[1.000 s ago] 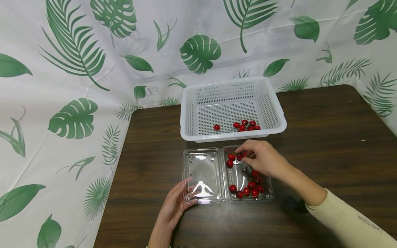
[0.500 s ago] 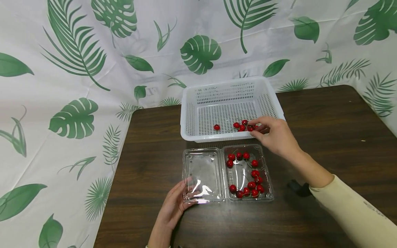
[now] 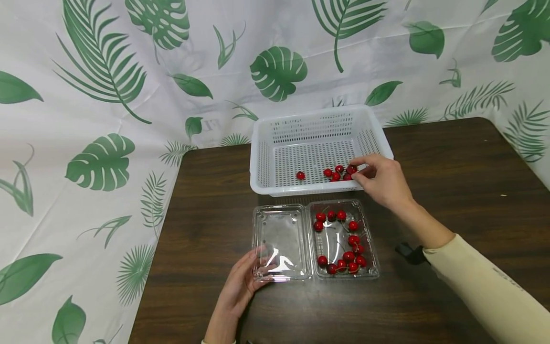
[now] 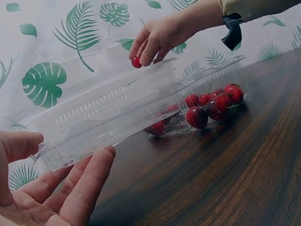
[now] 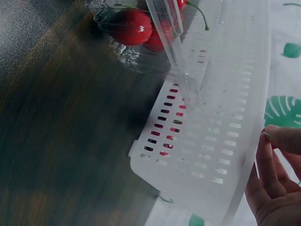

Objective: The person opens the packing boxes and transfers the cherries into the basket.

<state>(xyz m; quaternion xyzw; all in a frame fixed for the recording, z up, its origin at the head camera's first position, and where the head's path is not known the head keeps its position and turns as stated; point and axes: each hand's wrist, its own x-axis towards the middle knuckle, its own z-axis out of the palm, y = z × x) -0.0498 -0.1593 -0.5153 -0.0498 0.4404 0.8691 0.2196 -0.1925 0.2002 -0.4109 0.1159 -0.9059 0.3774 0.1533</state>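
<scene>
My right hand pinches a cherry by thumb and fingertips, over the near right corner of the white perforated basket. In the right wrist view a bit of green stem shows at the fingertips. Several cherries lie along the basket's near side, and a lone cherry sits further left. My left hand grips the left edge of the clear plastic clamshell, thumb above and fingers below. The clamshell lies unfolded, and its right half holds several cherries with stems around its sides.
A dark wooden table bears everything. Close behind the basket hangs a white cloth printed with green leaves, which also runs along the left side. A black strap is on the right wrist.
The right hand has gone from the clamshell to the basket and taken hold of a cherry, now raised slightly. The cherry it placed rests in the clamshell. The left hand stays put.
</scene>
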